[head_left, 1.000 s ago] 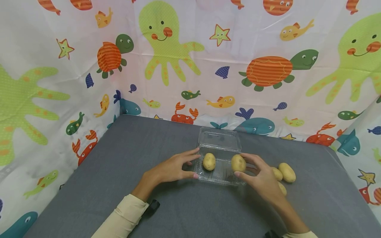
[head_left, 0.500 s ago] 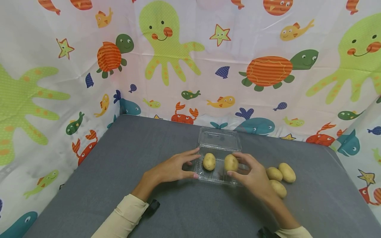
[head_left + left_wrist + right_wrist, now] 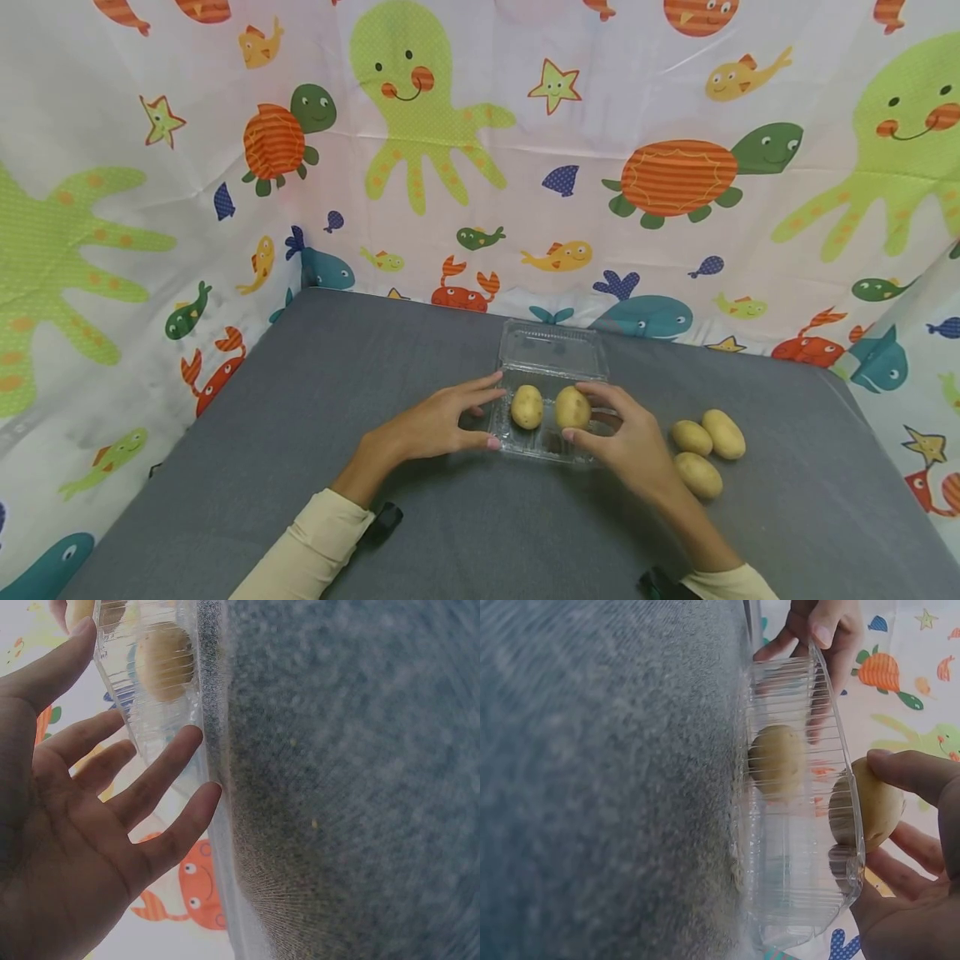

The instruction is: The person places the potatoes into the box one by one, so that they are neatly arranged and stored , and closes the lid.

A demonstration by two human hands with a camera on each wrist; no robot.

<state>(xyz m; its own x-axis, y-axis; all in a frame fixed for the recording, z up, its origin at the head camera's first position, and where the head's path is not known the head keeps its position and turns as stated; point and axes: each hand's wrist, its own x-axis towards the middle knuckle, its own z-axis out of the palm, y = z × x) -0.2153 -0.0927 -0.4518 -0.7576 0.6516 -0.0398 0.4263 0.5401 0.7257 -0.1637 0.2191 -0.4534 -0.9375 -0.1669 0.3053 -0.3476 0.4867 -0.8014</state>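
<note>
A clear plastic clamshell container (image 3: 543, 451) stands with its lid (image 3: 553, 348) folded back, away from the person. One potato (image 3: 527, 407) lies in its left part. The right hand (image 3: 633, 442) grips a second potato (image 3: 572, 408) between thumb and fingers over the container's right half. From the right wrist view, this potato (image 3: 879, 802) is at rim height, its lower part seen through the clear wall. At the container's left side is the left hand (image 3: 438, 423), its fingers (image 3: 161, 776) spread and fairly straight against or close to the wall.
To the right of the container lie more potatoes: a small one (image 3: 691, 437), a longer one (image 3: 723, 435) and one nearer the person (image 3: 698, 476). Grey cloth (image 3: 360, 350) covers the table. A curtain (image 3: 480, 125) with sea animals hangs behind and at the sides.
The right hand has carried its potato leftward over the container, closer to the potato inside. The left hand stays where it was. More of the potatoes on the right now shows.
</note>
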